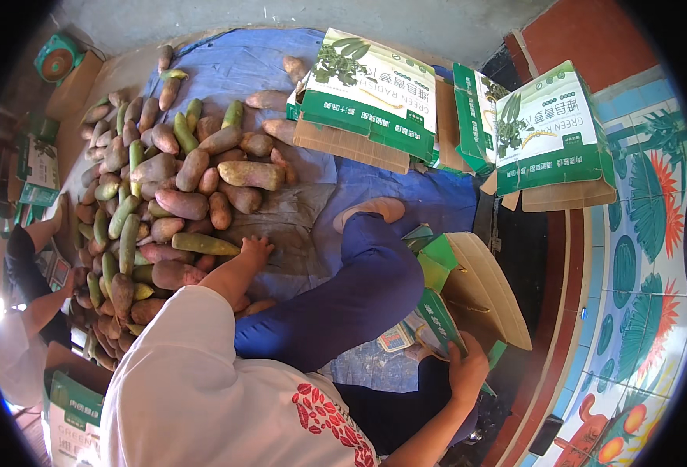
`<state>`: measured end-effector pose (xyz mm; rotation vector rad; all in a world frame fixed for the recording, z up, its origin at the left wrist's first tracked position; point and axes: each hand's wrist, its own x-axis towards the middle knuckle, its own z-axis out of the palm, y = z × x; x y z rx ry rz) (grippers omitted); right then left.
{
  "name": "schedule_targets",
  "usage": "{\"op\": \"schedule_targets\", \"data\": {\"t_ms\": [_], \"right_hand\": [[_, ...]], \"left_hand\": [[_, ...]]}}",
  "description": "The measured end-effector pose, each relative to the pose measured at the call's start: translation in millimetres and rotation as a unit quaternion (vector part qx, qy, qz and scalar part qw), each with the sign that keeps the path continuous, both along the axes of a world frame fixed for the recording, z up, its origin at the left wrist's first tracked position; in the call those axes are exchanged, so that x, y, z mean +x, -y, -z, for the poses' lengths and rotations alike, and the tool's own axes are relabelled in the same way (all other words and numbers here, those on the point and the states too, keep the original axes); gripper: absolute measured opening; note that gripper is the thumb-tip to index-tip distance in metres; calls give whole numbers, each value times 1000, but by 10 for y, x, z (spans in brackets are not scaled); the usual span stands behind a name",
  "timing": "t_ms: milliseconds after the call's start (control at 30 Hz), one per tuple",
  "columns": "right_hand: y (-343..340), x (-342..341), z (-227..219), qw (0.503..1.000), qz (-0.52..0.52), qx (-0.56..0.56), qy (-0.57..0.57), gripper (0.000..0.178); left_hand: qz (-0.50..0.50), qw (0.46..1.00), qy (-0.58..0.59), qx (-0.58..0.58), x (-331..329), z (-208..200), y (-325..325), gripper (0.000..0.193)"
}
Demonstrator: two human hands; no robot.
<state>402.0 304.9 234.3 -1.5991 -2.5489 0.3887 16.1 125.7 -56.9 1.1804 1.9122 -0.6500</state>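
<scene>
My left hand [257,249] reaches over the near right side of a large pile of radishes, its fingers apart and pointing toward the blue sheet. Just beside it, near the wrist, lies a long green radish [203,243]; whether they touch is hard to tell. Reddish radishes [182,204] and green ones lie mixed through the pile. By my right knee stands an opened cardboard box [490,284], green and white with its brown flaps up. My right hand [468,370] grips the near edge of this box. The box's inside is mostly hidden.
Closed-looking green and white boxes [370,86] stand beyond my knee, another box [553,132] to their right. A blue sheet [405,191] covers the ground. At the left, another person's arm [47,311] reaches toward the pile. A dark phone-like object [546,436] lies by the patterned tiles.
</scene>
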Motion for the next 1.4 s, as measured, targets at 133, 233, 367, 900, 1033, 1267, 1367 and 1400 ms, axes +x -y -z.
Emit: {"op": "schedule_targets", "data": {"t_ms": [133, 233, 367, 900, 1033, 1267, 1367, 1400], "right_hand": [[-16, 8, 23, 1000, -3, 3, -6, 29], [-14, 6, 28, 1000, -7, 3, -1, 29], [17, 0, 11, 1000, -1, -1, -8, 28], [151, 58, -73, 1000, -18, -23, -12, 24], [164, 87, -52, 999, -20, -26, -9, 24], [160, 124, 9, 999, -27, -19, -24, 24], [142, 134, 44, 998, -53, 2, -15, 23], [149, 136, 38, 999, -52, 3, -15, 23]], "left_hand": [[44, 998, -44, -7, -20, 159, 16, 53], [31, 996, -66, 52, 15, 125, 94, 42], [24, 997, -47, 53, 7, -34, 181, 33], [-81, 988, -89, 101, -64, -529, 162, 58], [-153, 968, -85, 180, -47, -1022, -105, 59], [-278, 818, -50, 501, -30, -1844, -592, 60], [-308, 724, 12, 618, 64, -2368, -816, 56], [-336, 683, 55, 646, 114, -2521, -898, 54]]}}
